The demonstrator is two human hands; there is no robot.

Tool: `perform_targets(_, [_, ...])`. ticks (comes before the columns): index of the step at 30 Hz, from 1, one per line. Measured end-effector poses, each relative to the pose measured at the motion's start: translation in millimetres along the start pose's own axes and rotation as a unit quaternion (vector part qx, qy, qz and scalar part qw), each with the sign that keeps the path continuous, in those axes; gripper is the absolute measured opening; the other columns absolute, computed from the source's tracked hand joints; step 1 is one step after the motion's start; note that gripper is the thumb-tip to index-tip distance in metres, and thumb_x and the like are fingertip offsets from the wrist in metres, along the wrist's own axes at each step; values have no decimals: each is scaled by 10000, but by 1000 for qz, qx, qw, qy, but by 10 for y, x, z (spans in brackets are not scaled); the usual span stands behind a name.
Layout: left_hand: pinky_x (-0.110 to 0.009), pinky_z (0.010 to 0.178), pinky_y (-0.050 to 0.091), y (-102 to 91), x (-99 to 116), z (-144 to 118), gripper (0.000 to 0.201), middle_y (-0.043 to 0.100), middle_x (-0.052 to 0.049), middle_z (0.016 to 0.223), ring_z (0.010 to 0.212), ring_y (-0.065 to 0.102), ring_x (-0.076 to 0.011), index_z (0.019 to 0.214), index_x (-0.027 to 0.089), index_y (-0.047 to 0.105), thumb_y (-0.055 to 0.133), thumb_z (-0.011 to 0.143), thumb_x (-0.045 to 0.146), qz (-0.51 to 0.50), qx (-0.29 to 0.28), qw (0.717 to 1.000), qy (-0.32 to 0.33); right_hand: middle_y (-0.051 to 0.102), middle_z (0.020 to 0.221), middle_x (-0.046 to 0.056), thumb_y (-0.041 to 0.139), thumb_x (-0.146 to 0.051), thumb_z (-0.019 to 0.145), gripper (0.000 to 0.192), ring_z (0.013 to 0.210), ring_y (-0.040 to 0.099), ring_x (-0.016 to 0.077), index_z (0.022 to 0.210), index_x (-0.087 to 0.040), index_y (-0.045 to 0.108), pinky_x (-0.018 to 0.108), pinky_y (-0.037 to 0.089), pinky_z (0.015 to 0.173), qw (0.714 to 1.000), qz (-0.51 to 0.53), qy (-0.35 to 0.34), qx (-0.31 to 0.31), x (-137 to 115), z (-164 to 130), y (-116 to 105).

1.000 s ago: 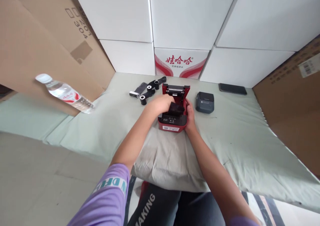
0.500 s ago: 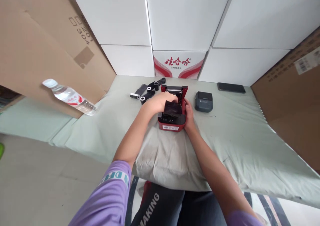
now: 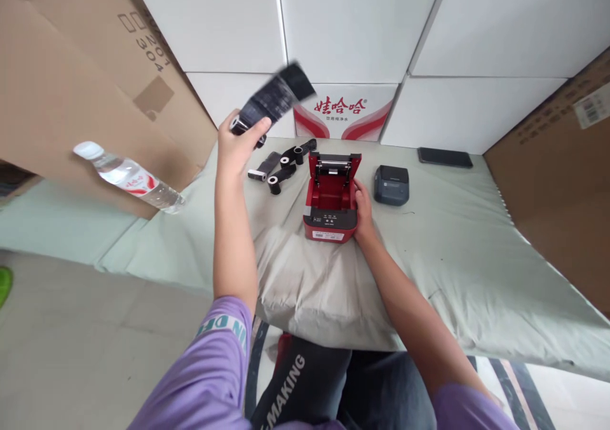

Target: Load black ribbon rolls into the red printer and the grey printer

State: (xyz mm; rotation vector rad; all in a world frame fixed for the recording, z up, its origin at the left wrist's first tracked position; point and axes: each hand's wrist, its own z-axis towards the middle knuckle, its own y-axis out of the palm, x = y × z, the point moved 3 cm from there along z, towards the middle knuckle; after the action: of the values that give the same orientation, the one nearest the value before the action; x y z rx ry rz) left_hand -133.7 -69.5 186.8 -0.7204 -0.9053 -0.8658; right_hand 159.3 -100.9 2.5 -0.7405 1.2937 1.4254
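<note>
White boxes (image 3: 357, 30) wall in a pale green cloth (image 3: 452, 252) spread on the floor, cardboard (image 3: 71, 100) leaning at the left with a water bottle (image 3: 126, 177) below it. The left hand (image 3: 238, 147) is raised above the cloth, its grip clamped on a black ribbon (image 3: 274, 103). More ribbon spools (image 3: 281, 166) lie beside the open red printer (image 3: 332, 198). The right hand (image 3: 365, 211) grips the printer's right side. A grey printer (image 3: 391, 185) and a phone (image 3: 445, 157) sit further right.

My left arm rises toward the upper centre-left of the frame, left hand (image 3: 237, 145) raised with fingers closed in a grip. My right hand (image 3: 364, 213) rests low at centre, fingers curled, forearm extended.
</note>
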Motion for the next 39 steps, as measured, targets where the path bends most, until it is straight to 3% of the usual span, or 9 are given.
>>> perform_targets(5, [-190, 457, 378, 80, -352, 129, 493, 648, -36, 784, 738, 713, -178, 918, 201, 598, 796, 872, 650, -74, 75, 989, -106, 729, 1430, 72, 666, -736, 892, 619, 1387, 641, 301, 1326, -295, 683, 556, 464, 1292, 1000, -27, -3, -2, 8, 28, -21])
perform_targets(9, [-257, 554, 536, 51, -586, 223, 469, 629, -47, 796, 870, 717, -240, 909, 196, 593, 790, 876, 620, -63, 112, 985, -112, 727, 1426, 67, 663, -716, 909, 590, 1380, 646, 297, 1327, -300, 681, 547, 456, 1295, 999, -32, -12, -10, 31, 46, -32])
perform_targets(14, [-245, 693, 587, -127, -842, 313, 393, 618, -38, 893, 942, 694, -179, 822, 232, 490, 739, 910, 523, 1, 176, 979, -100, 728, 1416, 66, 708, -710, 887, 603, 1382, 648, 303, 1323, -294, 685, 564, 432, 1309, 1000, -18, -9, -4, 105, 82, -64])
perform_targets(17, [-251, 655, 567, -135, -880, 314, 418, 598, -31, 864, 923, 686, -193, 834, 247, 482, 717, 925, 581, 35, 142, 982, -118, 732, 1405, 55, 741, -720, 858, 617, 1383, 646, 301, 1308, -301, 693, 574, 415, 1323, 1000, -15, -5, -3, 133, 101, -84])
perform_targets(21, [-261, 581, 492, 9, -833, 239, 401, 579, -2, 782, 729, 656, -178, 929, 242, 513, 799, 895, 522, 21, 88, 980, -175, 734, 1396, 48, 745, -726, 856, 617, 1379, 646, 297, 1307, -309, 696, 565, 428, 1316, 1000, -22, -3, -4, 120, 103, -87])
perform_targets(25, [-247, 570, 440, 252, -733, 119, 360, 614, 8, 745, 610, 640, -154, 1037, 242, 576, 835, 881, 437, 62, -56, 981, -174, 738, 1380, 59, 767, -731, 829, 631, 1367, 646, 307, 1282, -296, 706, 561, 442, 1303, 1000, -28, -10, 3, 81, 94, -76])
perform_targets(28, [-275, 599, 470, 405, -669, 29, 308, 645, -10, 737, 610, 657, -168, 894, 222, 590, 807, 885, 441, 141, -150, 969, -136, 743, 1361, 58, 769, -741, 821, 627, 1345, 655, 307, 1265, -302, 707, 559, 461, 1288, 999, -32, -11, -1, 77, 100, -73])
perform_targets(33, [-388, 827, 568, 580, -616, -55, 375, 716, -62, 868, 996, 734, -312, 842, 239, 621, 875, 796, 512, 327, -171, 927, -66, 754, 1345, 50, 764, -781, 811, 654, 1323, 668, 299, 1261, -311, 702, 551, 486, 1276, 999, -43, -18, -10, 99, 126, -89])
perform_targets(39, [-569, 1167, 458, 759, -603, -182, 356, 685, -159, 1322, 1485, 463, -445, 1103, 242, 728, 759, 914, 541, 437, -155, 886, -24, 759, 1345, 57, 784, -790, 794, 673, 1353, 666, 315, 1246, -296, 718, 566, 478, 1292, 999, -37, -17, -13, 122, 148, -101])
